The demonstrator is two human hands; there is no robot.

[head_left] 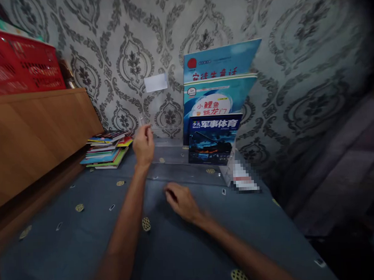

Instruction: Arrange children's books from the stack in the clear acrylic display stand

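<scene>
A clear tiered display stand (171, 173) rests on the dark blue tablecloth, its see-through edges hard to trace. My left hand (144, 145) is raised at the stand's left end, fingers closed on its clear edge. My right hand (181, 200) is low in front of the stand, fingers curled, with nothing visible in them. On the stand's right side, three books stand upright in steps: a dark blue magazine (213, 141) in front, a teal book (219, 95) behind it and a blue book (220, 60) at the back.
A pile of several books (105, 149) lies at the left beside a wooden cabinet (41, 138). On the cabinet sits a red plastic basket (22, 60). A white card (155, 82) shows against the patterned wall. A blurred-out white item (245, 176) lies right of the stand.
</scene>
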